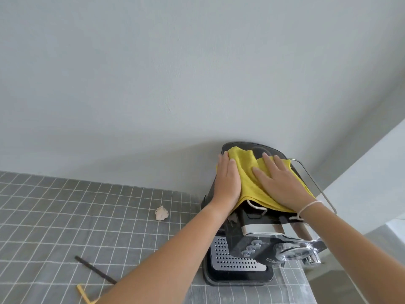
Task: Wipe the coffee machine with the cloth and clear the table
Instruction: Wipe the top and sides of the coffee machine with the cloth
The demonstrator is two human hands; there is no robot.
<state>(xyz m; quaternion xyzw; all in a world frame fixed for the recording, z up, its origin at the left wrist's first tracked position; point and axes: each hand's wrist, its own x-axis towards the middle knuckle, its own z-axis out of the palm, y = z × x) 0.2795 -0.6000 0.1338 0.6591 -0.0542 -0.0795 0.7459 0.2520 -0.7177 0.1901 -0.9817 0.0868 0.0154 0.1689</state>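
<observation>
Both the left hand [226, 181] and the right hand [278, 183] press flat and open on the yellow cloth [247, 172] atop the coffee machine [252, 242], so wiping is underway, while a crumpled paper [161, 213] and sticks [95, 269] left of the machine are not yet cleared from the desk [65, 216].

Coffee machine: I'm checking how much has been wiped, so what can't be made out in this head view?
- Top of the coffee machine: covered by the yellow cloth, the left hand and the right hand.
- Its back: faces the wall, hidden.
- Yellow stick: cut off by the bottom edge and the left forearm.
- Black stick: near end hidden under that forearm.
- Button markings: too small.
</observation>
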